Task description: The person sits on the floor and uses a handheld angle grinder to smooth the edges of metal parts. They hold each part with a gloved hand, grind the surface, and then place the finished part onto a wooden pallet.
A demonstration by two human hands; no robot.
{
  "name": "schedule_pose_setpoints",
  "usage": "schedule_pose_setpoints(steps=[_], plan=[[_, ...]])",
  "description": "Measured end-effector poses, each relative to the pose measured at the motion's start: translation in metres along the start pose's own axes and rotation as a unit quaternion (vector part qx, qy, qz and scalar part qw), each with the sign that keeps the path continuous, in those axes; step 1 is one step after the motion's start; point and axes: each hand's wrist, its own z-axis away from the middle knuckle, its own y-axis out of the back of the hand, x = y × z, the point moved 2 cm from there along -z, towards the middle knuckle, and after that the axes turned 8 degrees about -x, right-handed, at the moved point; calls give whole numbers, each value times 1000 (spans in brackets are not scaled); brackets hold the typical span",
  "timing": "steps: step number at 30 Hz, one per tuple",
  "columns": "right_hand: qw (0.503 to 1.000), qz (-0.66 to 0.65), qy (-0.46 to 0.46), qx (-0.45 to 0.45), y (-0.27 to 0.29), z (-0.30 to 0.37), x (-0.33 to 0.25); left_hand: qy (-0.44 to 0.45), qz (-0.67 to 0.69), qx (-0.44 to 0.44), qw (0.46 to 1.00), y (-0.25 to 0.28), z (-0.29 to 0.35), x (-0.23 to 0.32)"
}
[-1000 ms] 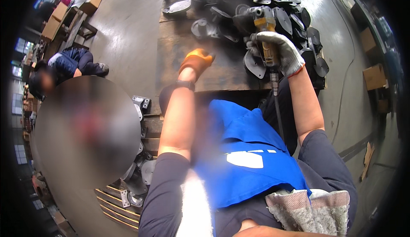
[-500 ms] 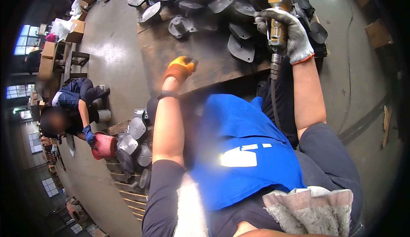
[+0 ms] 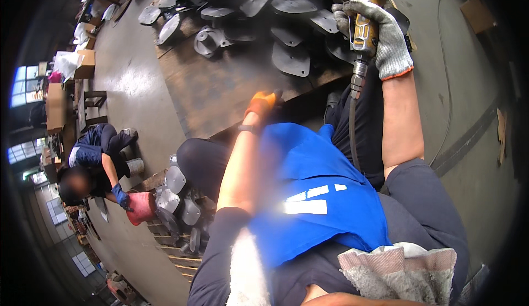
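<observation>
My right hand, in a white knit glove with an orange cuff, grips a yellow air-powered grinder over the right side of the table. A dark disc shows at the tool's far end, and an air hose runs back from its metal coupling. My left hand, in an orange and yellow glove with dark fingertips, hovers near the table's front edge with its fingers curled in. Whatever it may hold is hidden. Beyond both hands, grey metal plates and brackets lie heaped on the wooden table.
To the left, a co-worker crouches, a blue-gloved hand on a red bucket. Beside the bucket, more metal plates rest on a slatted pallet. Cardboard boxes stand at the far right, and a cable crosses the floor.
My left hand has drawn right and back toward my apron. The grinder stays in my right hand, shifted slightly in view. The whole view has turned a little, moving the table parts leftward.
</observation>
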Motion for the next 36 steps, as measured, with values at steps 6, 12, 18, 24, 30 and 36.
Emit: schedule_pose_setpoints(steps=[6,12,18,24,30,36], plan=[[999,17,13,44,21,6,-7,53,36,-25,998,13,-53,-28],[998,9,34,55,36,15,-10,69,55,64,994,1,-74,25],[995,0,32,96,36,18,-14,85,220,-32,971,-13,-149,23],[998,-38,0,54,30,5,-8,-31,61,41,997,49,-284,-73],[998,20,-9,64,21,-3,10,-70,119,42,989,-2,-272,-66],[990,-39,-62,120,-19,-15,14,0,82,242,967,-40,-197,-72]])
